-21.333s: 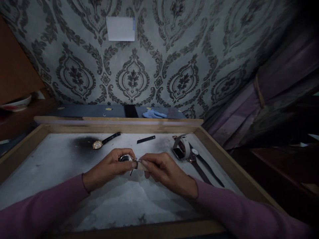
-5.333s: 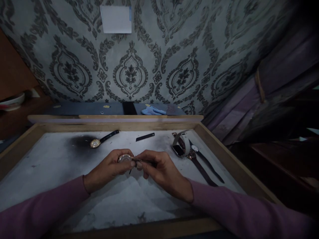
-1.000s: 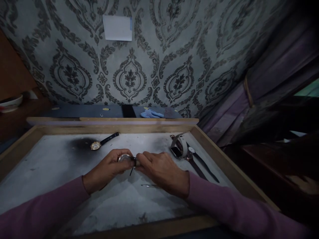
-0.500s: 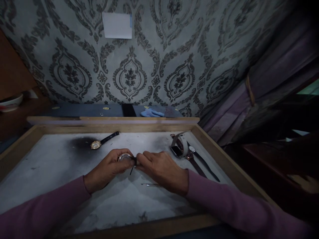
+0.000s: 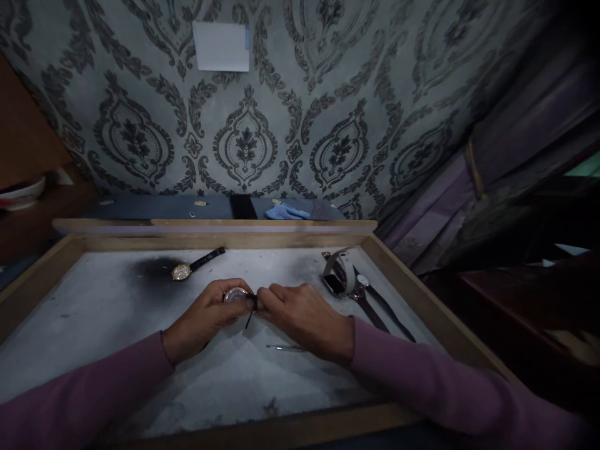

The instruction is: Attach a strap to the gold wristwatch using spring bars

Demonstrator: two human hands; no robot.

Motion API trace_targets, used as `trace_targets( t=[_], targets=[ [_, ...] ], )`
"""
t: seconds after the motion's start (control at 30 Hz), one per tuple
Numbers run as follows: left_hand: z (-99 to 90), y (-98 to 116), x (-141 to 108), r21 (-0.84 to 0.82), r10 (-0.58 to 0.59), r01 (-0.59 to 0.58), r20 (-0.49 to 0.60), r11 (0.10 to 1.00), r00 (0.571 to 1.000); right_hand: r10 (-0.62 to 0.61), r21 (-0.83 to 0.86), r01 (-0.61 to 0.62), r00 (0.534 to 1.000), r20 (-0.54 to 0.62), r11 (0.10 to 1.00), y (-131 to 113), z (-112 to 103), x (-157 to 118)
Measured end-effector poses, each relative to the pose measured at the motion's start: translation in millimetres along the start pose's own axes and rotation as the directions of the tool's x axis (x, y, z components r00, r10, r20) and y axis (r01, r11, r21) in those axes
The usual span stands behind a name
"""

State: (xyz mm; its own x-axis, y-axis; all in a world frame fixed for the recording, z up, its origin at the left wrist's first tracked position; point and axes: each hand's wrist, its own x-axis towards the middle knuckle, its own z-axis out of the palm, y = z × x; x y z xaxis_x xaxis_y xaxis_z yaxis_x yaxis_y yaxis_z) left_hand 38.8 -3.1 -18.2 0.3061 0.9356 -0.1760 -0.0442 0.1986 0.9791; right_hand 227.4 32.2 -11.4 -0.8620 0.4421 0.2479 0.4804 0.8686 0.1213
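Between my hands, above the white tray surface, is a round silver-rimmed watch [image 5: 235, 294] with a dark strap. My left hand [image 5: 212, 315] is closed around the watch case, thumb across its face. Close beside it, my right hand [image 5: 300, 315] pinches at the dark strap [image 5: 254, 302] near the case edge; its fingertips hide exactly what they grip. A thin dark strip hangs below the fingers. Under my right hand lies a slim metal tool [image 5: 284, 348], partly covered by the hand.
A gold watch with a black strap [image 5: 180, 271] lies at the back left. Several watches, one with a square dark face [image 5: 334, 283], lie at the right. A wooden rim [image 5: 220, 240] borders the tray. Behind it rests a blue cloth [image 5: 287, 212].
Both hands keep nearly the same hold on the watch. The whole view has shifted very slightly; nothing else has visibly moved.
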Motion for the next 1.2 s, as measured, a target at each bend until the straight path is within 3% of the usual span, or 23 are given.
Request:
trace_targets(
  t=[0.2,0.53,0.83,1.03,1.2],
  targets=[
    [3.2,2,0,-0.01,-0.016,0.015,-0.051,1.0,0.999,-0.006,-0.007,0.007,1.0,0.008,1.0,-1,0,1],
    [3.0,3,0,-0.02,-0.012,0.011,-0.022,1.0,1.0,-0.023,-0.029,0.021,0.998,-0.061,0.999,-1,3,-1],
    [0.0,0,2,-0.039,-0.02,0.02,-0.006,0.999,1.0,0.058,0.139,-0.033,0.983,-0.173,0.99,-2,7,-2],
    [0.1,2,0,-0.015,0.002,-0.002,-0.006,1.0,1.0,0.289,0.49,-0.246,0.957,-0.013,0.836,-2,-1,-3],
    [0.3,4,-2,0.01,-0.005,0.005,0.001,1.0,1.0,0.332,0.673,-0.268,0.943,0.035,0.689,0,-3,-3]
  ],
)
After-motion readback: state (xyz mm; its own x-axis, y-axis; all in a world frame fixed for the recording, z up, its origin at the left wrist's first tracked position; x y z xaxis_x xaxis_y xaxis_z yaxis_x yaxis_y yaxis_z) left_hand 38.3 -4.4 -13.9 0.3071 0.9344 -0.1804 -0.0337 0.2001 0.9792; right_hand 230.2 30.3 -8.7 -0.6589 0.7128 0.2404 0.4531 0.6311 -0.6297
